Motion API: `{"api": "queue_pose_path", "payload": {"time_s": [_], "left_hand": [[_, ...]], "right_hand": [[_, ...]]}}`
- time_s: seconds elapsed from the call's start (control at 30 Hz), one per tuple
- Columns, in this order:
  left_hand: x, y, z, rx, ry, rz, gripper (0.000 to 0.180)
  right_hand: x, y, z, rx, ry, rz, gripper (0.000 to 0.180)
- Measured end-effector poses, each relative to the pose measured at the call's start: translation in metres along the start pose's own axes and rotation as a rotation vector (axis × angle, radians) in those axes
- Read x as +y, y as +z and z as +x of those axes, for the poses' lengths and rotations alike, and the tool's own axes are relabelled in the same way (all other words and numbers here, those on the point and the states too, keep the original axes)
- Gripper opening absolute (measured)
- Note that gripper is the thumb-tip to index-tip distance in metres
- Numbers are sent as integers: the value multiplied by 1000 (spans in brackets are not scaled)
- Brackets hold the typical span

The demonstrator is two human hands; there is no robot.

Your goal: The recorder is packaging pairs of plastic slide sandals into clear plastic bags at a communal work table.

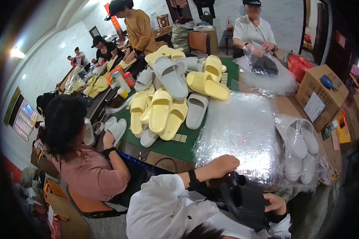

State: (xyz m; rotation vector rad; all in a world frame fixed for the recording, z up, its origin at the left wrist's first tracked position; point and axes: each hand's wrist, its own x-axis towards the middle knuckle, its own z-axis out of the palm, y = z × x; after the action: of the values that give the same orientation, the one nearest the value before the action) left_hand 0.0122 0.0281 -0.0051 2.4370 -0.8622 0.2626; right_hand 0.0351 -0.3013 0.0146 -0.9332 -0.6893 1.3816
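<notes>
The person's right hand (276, 203) is gripping the black slippers (244, 201), fingers curling around their side, close against the white shirt (159, 205). The left hand (221, 166) is bending its fingers at the near edge of the clear plastic bags (237, 135); whether they are pinching anything, one cannot tell.

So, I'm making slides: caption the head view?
Right hand at black footwear; yellow and grey slippers piled on a green mat.
</notes>
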Motion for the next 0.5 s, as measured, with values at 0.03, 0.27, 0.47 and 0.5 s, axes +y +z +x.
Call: {"api": "queue_pose_path", "payload": {"time_s": [0.03,0.27,0.47,0.5], "left_hand": [[2,0,1,-9,-56,10,16],[8,-1,9,43,-63,160,13],[4,7,7,188,-113,278,16],[5,8,8,190,-120,278,16]], "right_hand": [[0,0,0,12,44,64,58],[12,-10,-17,121,41,46,59],[1,0,-12,131,67,81,59],[-9,10,-6,138,73,122,58]]}}
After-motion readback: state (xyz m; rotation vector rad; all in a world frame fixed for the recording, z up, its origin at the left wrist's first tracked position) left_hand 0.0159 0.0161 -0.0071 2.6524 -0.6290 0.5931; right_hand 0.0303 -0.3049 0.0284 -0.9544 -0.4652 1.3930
